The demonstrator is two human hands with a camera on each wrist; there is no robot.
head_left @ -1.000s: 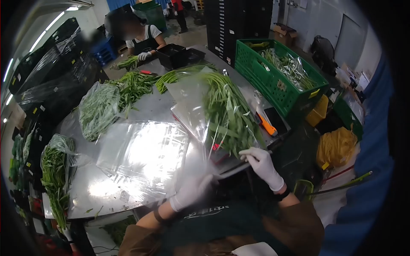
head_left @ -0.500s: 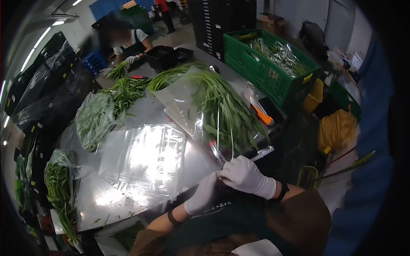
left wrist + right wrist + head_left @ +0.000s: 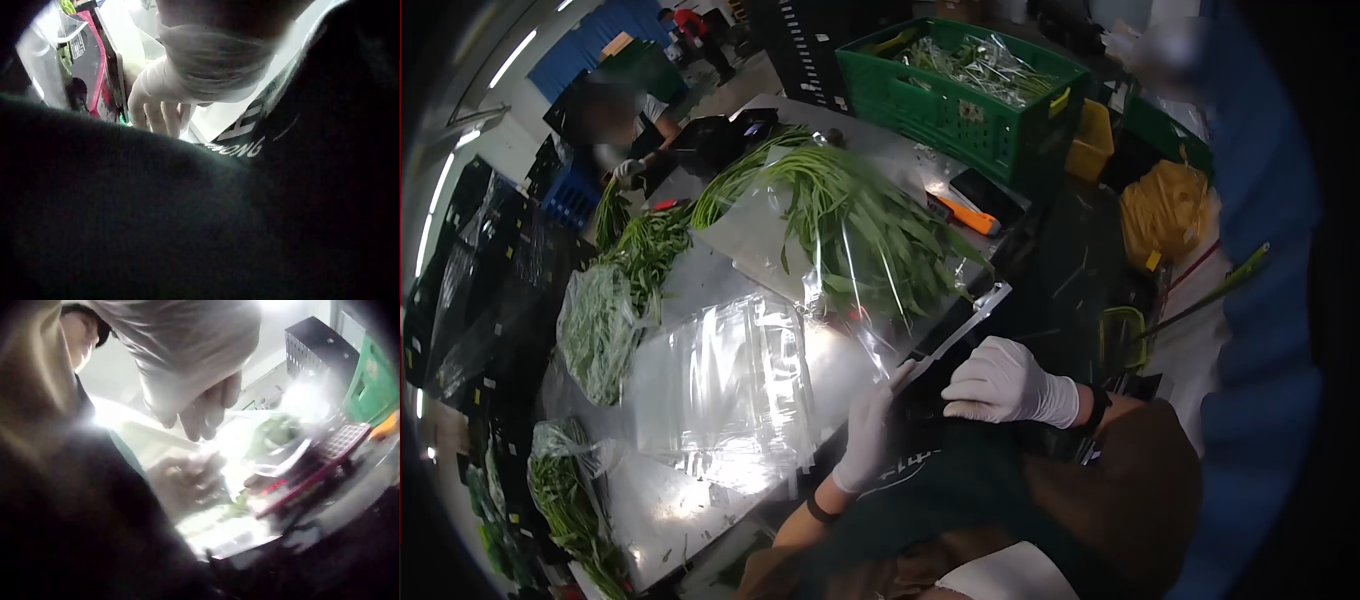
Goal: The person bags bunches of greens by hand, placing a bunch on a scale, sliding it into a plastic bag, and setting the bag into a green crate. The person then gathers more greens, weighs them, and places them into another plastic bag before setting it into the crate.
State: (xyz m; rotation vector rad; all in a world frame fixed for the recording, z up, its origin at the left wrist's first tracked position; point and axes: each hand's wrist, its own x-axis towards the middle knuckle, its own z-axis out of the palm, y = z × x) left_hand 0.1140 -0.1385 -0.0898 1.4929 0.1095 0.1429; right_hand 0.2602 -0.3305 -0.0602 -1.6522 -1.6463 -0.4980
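Long leafy greens (image 3: 870, 225) lie in a clear plastic bag (image 3: 740, 245) over the metal table. At the bag's near end, the gloved left hand (image 3: 868, 430) has its fingers extended along the table edge; whether they touch the film cannot be told. To its right and apart from it, the gloved right hand (image 3: 1005, 385) has curled fingers, with no object visible in it. In the left wrist view, cloth partly covers the left hand (image 3: 187, 81). The right wrist view has the right hand (image 3: 194, 375) above the blurred left hand (image 3: 187, 481).
Flat clear bags (image 3: 735, 390) lie at the table's middle, with bagged greens (image 3: 600, 325) to the left. An orange-handled tool (image 3: 970, 215) and a dark phone (image 3: 988, 198) sit near a green crate (image 3: 960, 115). Red digits glow on a device (image 3: 275, 487). Another person works across the table.
The right hand has come away from the left, where the two met near the bag's end. The left fingers are now extended. The head view has shifted, and the greens appear farther left.
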